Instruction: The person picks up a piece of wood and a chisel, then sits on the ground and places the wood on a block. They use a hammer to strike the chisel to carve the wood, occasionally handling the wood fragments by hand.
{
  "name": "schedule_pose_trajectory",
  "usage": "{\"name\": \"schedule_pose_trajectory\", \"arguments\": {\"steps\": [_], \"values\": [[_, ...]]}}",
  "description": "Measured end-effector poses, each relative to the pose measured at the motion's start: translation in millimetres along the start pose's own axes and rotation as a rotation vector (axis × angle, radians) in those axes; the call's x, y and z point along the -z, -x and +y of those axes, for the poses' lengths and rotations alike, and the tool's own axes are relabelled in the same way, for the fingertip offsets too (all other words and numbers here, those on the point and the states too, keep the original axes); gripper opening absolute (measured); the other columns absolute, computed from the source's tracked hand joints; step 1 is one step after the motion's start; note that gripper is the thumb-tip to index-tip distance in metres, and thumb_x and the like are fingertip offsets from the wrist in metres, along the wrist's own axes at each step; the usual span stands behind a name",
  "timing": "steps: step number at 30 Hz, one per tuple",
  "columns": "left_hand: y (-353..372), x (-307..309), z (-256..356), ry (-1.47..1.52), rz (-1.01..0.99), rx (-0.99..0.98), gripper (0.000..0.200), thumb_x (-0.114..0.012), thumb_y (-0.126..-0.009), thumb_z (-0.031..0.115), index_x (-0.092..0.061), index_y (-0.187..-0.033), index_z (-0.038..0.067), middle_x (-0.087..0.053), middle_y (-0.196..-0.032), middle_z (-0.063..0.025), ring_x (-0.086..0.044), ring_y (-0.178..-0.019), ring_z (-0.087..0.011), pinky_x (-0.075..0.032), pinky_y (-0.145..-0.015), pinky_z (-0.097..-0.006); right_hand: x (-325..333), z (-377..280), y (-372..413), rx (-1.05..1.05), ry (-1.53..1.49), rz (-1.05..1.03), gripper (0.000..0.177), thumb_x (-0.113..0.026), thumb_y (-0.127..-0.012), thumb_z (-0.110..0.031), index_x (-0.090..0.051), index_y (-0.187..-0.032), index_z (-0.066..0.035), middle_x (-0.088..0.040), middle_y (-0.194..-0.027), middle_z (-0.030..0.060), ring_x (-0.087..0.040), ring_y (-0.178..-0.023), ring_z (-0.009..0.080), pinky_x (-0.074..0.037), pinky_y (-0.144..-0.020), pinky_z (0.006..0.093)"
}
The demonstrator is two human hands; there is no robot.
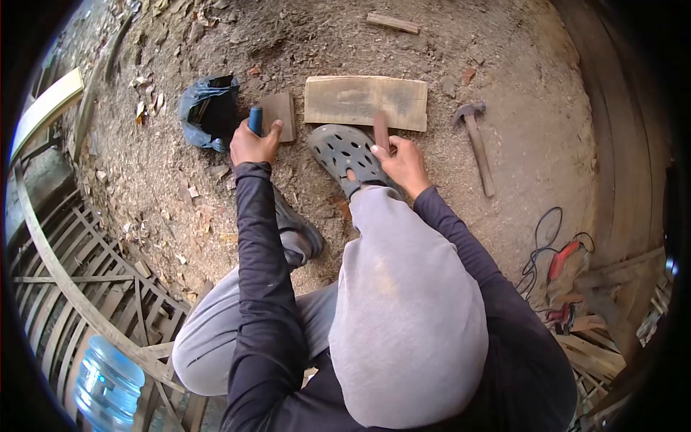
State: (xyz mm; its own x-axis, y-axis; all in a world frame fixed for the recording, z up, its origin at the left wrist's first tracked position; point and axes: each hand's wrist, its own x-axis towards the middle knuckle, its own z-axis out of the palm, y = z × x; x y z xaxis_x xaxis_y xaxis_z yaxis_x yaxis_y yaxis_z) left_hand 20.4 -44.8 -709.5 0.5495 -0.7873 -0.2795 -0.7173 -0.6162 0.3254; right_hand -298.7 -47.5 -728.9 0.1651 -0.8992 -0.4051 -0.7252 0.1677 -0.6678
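My left hand [253, 142] is closed around a blue-handled tool [255, 119], its tip at a small brown wood piece [280, 114] on the dirt floor. My right hand [403, 163] pinches a narrow reddish-brown wood strip [381, 129] upright, just above my grey perforated clog [345, 154]. A wide pale plank [366, 101] lies flat right behind both hands. I am crouched, with grey trousers and dark sleeves filling the lower view.
A hammer [478, 144] lies right of the plank. A blue-black plastic bag [208, 109] sits left of my left hand. Red power tools with cables [558, 261] lie at right. A curved wooden frame [79, 288] and a water jug [106, 383] are at lower left.
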Motion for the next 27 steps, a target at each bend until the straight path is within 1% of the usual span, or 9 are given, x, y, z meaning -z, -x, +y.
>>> {"name": "schedule_pose_trajectory", "arguments": {"steps": [3, 4, 6, 8, 11, 16, 19, 23, 27], "values": [[5, -8, -10, -0.028, -0.001, 0.013, 0.071, -0.082, -0.071, 0.055, -0.068, -0.111, -0.001, -0.071, -0.099, -0.0231, -0.070, -0.094, -0.0394, -0.054, -0.082, -0.0460, 29, -15, -10, -0.072, -0.083, -0.035, 0.033, -0.072, -0.087, -0.032, -0.073, -0.100, -0.002, -0.069, -0.079, 0.0231, -0.071, -0.072, 0.0342, -0.051, -0.066, 0.0463], [5, -10, -13, -0.027, -0.035, 0.043, 0.081, -0.084, -0.067, 0.058, -0.066, -0.119, -0.002, -0.071, -0.105, -0.0229, -0.069, -0.098, -0.0389, -0.054, -0.086, -0.0458, 40, -15, -23, -0.029, -0.123, -0.004, 0.030, -0.073, -0.089, -0.031, -0.075, -0.104, -0.005, -0.071, -0.082, 0.0212, -0.071, -0.072, 0.0349, -0.053, -0.069, 0.0454], [9, -10, -8, -0.011, -0.089, 0.053, 0.084, -0.085, -0.064, 0.060, -0.066, -0.118, -0.002, -0.071, -0.106, -0.0228, -0.069, -0.098, -0.0389, -0.054, -0.087, -0.0457, 78, -36, -55, 0.089, -0.024, 0.006, 0.043, -0.073, -0.090, -0.034, -0.070, -0.120, -0.003, -0.073, -0.095, 0.0224, -0.072, -0.084, 0.0331, -0.055, -0.073, 0.0428], [11, -19, -11, 0.007, -0.108, 0.034, 0.089, -0.087, -0.059, 0.061, -0.065, -0.120, -0.001, -0.071, -0.107, -0.0220, -0.069, -0.100, -0.0378, -0.054, -0.089, -0.0456, 87, -30, -96, 0.319, 0.016, 0.310, 0.063, -0.073, -0.090, -0.039, -0.057, -0.136, 0.000, -0.069, -0.114, 0.0249, -0.070, -0.100, 0.0300, -0.057, -0.080, 0.0402], [15, -28, -14, -0.068, -0.036, -0.009, 0.088, -0.089, -0.058, 0.058, -0.065, -0.122, 0.001, -0.069, -0.110, -0.0208, -0.068, -0.102, -0.0367, -0.053, -0.090, -0.0455, 130, -55, -92, 0.359, 0.104, 0.410, 0.072, -0.073, -0.090, -0.039, -0.048, -0.143, 0.002, -0.063, -0.126, 0.0270, -0.066, -0.111, 0.0301, -0.057, -0.086, 0.0424], [16, -34, -16, -0.043, -0.006, 0.021, 0.087, -0.091, -0.058, 0.052, -0.062, -0.126, 0.007, -0.068, -0.114, -0.0187, -0.066, -0.106, -0.0356, -0.053, -0.091, -0.0460, 112, -46, -54, 0.218, -0.090, 0.385, 0.051, -0.068, -0.094, -0.029, -0.057, -0.135, -0.001, -0.066, -0.124, 0.0191, -0.067, -0.106, 0.0229, -0.061, -0.072, 0.0339], [19, -28, -12, -0.055, 0.108, -0.061, 0.081, -0.090, -0.059, 0.050, -0.064, -0.123, 0.007, -0.069, -0.110, -0.0191, -0.067, -0.102, -0.0362, -0.054, -0.089, -0.0460, 91, -49, -40, 0.217, -0.170, 0.321, 0.048, -0.067, -0.094, -0.026, -0.058, -0.134, -0.003, -0.065, -0.124, 0.0182, -0.067, -0.108, 0.0224, -0.062, -0.071, 0.0345], [13, 9, 9, -0.064, 0.058, -0.170, 0.068, -0.085, -0.065, 0.052, -0.070, -0.113, 0.006, -0.072, -0.098, -0.0196, -0.071, -0.091, -0.0355, -0.056, -0.082, -0.0432, 70, -67, -35, 0.506, -0.030, 0.181, 0.052, -0.070, -0.092, -0.026, -0.055, -0.138, -0.006, -0.060, -0.133, 0.0172, -0.062, -0.117, 0.0314, -0.055, -0.096, 0.0423], [23, 57, 73, -0.193, -0.021, -0.240, 0.067, -0.082, -0.063, 0.058, -0.074, -0.103, 0.004, -0.073, -0.089, -0.0203, -0.072, -0.084, -0.0344, -0.057, -0.078, -0.0426, 49, -90, -43, 0.774, 0.195, 0.100, 0.064, -0.074, -0.087, -0.024, -0.049, -0.144, -0.013, -0.055, -0.142, 0.0129, -0.055, -0.127, 0.0327, -0.047, -0.107, 0.0425]]}}
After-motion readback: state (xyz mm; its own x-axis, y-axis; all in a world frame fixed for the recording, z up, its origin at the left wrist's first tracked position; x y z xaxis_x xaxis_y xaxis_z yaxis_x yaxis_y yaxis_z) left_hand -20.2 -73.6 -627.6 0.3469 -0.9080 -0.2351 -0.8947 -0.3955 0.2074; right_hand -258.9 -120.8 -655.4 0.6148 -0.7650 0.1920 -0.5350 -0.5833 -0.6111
